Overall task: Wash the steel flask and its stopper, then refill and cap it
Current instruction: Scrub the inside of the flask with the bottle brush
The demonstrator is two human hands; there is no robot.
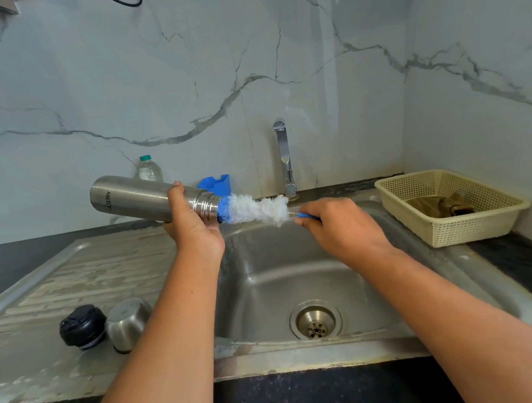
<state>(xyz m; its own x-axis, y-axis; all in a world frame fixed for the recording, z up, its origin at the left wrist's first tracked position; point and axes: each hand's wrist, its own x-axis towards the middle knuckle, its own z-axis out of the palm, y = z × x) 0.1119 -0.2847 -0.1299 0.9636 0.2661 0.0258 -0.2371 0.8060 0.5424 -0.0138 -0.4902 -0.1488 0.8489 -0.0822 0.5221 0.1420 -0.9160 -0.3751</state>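
Note:
My left hand (191,225) grips the steel flask (132,196) near its threaded neck and holds it almost level above the sink's left rim, mouth pointing right. A bottle brush (255,209) with white and blue bristles has its tip at the flask's mouth. My right hand (338,224) pinches the brush's blue handle over the basin. The black stopper (82,326) and the steel cup lid (128,323) stand side by side on the draining board at the lower left.
The steel sink basin (295,281) with its drain (316,320) lies below my hands; the tap (284,156) stands behind it, with no water running. A cream plastic basket (454,207) holding a cloth sits on the right. A blue holder (215,184) and a clear bottle (149,169) stand by the wall.

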